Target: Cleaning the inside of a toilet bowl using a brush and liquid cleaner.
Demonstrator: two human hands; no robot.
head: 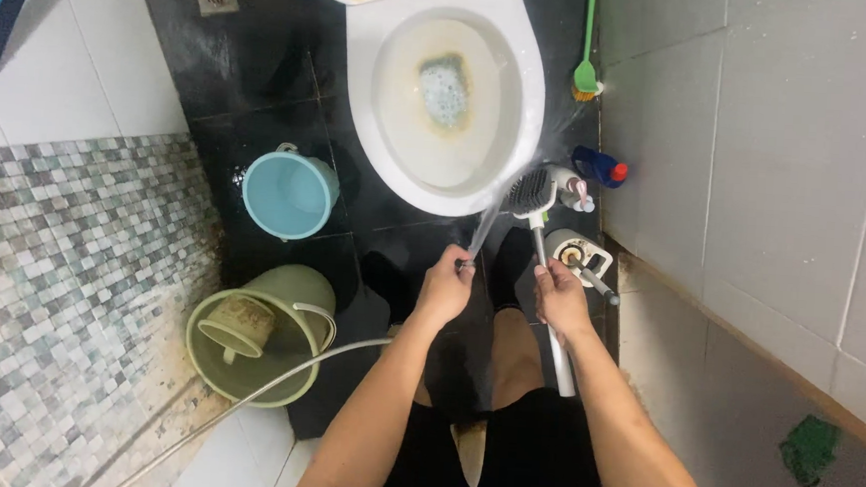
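My left hand [444,286] grips a spray nozzle on a thin hose [274,384]; a jet of water [486,227] shoots from it toward the dark bristle head of a toilet brush [533,193]. My right hand [560,299] holds the brush's white handle, brush head tilted up near the toilet's front rim. The white toilet bowl [527,99] is open, with foamy water [446,89] in it.
A small light-blue bucket [289,193] stands left of the toilet. A green bucket [295,295] holding a scoop [239,326] sits nearer me. A brush holder [577,252], a blue bottle [598,167] and a green-handled brush [588,42] stand by the right wall.
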